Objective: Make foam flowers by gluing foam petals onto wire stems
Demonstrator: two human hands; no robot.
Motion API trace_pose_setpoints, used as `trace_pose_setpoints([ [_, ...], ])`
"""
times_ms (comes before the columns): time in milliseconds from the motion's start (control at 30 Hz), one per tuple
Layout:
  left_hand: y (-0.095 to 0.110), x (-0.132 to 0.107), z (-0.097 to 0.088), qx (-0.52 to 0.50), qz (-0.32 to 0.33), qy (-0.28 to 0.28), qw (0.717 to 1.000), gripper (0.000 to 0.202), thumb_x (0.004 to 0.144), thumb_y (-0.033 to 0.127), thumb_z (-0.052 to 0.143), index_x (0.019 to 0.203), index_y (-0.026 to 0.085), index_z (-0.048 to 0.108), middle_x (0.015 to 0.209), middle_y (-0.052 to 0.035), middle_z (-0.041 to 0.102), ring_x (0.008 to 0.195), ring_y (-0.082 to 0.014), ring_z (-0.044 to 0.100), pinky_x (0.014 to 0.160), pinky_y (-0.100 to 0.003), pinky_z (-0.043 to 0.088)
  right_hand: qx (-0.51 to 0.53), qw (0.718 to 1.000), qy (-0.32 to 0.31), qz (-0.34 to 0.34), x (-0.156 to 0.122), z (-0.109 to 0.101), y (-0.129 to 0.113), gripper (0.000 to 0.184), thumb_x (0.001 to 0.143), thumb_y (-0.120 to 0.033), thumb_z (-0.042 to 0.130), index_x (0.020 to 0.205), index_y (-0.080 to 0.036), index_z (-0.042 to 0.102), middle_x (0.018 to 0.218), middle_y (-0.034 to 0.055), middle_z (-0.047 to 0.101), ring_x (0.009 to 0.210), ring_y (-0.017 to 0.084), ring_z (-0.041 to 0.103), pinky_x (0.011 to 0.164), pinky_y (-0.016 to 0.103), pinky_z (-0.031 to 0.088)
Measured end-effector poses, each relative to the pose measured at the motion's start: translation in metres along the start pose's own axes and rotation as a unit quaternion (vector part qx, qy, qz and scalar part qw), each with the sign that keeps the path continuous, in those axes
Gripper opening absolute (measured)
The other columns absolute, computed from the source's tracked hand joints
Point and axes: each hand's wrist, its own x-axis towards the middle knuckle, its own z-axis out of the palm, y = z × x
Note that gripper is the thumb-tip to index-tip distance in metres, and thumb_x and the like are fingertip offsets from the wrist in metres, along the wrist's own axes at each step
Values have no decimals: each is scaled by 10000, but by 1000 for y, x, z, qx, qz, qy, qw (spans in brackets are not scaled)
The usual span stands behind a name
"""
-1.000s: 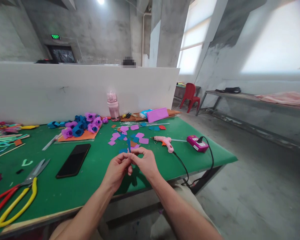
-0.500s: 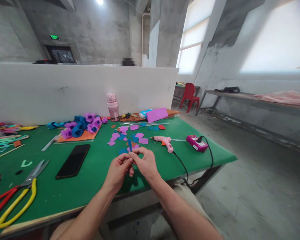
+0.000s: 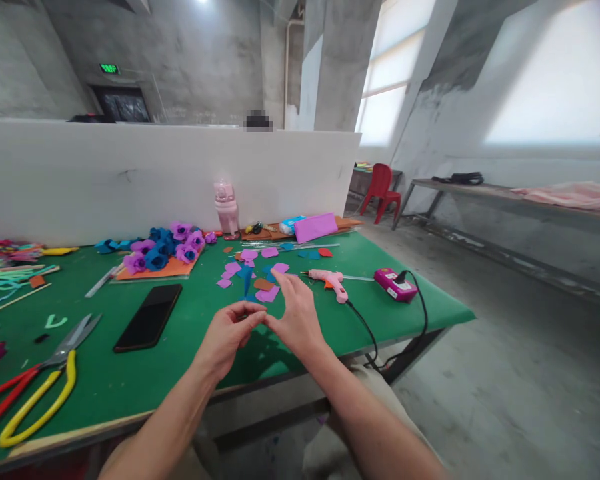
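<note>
In the middle of the green table, my left hand (image 3: 230, 333) is closed in a pinch. A narrow blue paper piece (image 3: 247, 283) sticks up just beyond its fingertips and appears held there; its lower end is hidden. My right hand (image 3: 297, 311) has its fingers stretched forward and apart from the thumb. The right thumb tip meets the left fingertips. Just beyond both hands lie loose purple paper pieces (image 3: 267, 294), a brown paper piece (image 3: 264, 284) and several blue ones. A pink glue gun (image 3: 333, 283) rests to the right of my right hand.
Left of my hands are a black phone (image 3: 149, 317) and red-and-yellow-handled scissors (image 3: 63, 357). Purple and blue paper flowers (image 3: 163, 250) sit farther back, beside a pink bottle (image 3: 226, 210). A magenta power socket (image 3: 395, 285) with a black cord is near the right edge.
My right fingers have opened and lifted away from the blue paper piece. That piece has shifted slightly left along with my left hand.
</note>
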Motion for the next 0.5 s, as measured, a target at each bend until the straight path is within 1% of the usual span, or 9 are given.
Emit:
trace_pose_setpoints([
  [100,-3,1,2,3,21,18,1000,243,627,352,702,690,133,620,574,39,493,409,-18,277,370,-173,177,-28,999,-3,-16,-1,0,-2,664,702,-347,616,1296,-200,359,1173,99,505,1110,254,420,964,416,309],
  [167,-3,3,0,-9,34,38,999,242,629,353,699,647,137,592,547,51,469,400,-17,266,369,-175,173,-31,999,-3,-21,-1,0,-2,657,704,-368,622,1289,-211,368,1159,98,515,1098,258,429,969,432,292],
  [233,0,5,-5,-15,35,48,998,258,637,359,693,618,143,554,491,71,408,387,-20,247,366,-175,164,-24,999,-3,-23,0,-1,0,627,710,-387,626,1266,-216,391,1145,96,529,1083,255,443,965,430,290],
  [300,3,6,-11,-19,28,39,999,270,649,369,682,605,150,530,450,86,335,384,-26,230,368,-171,168,-16,1000,-3,-19,0,-2,3,561,719,-387,627,1217,-215,433,1117,88,550,1059,242,461,958,413,300],
  [367,6,6,-16,-20,22,24,999,265,665,377,667,611,156,530,439,93,294,386,-31,219,371,-168,174,-15,1000,-3,-11,2,-4,7,504,722,-387,629,1165,-211,467,1082,78,569,1031,233,477,953,403,307],
  [433,6,5,-17,-6,23,23,999,237,669,374,663,649,159,564,451,88,319,389,-32,220,372,-168,169,-20,1000,-5,-13,2,-5,9,483,719,-389,631,1141,-208,479,1067,72,576,1022,231,482,967,408,294],
  [500,6,2,-14,32,23,27,999,215,656,356,675,715,157,620,500,65,424,398,-32,255,375,-172,182,-29,999,-9,-30,2,-7,8,479,725,-378,625,1147,-207,474,1076,72,572,1032,231,477,997,424,257],
])
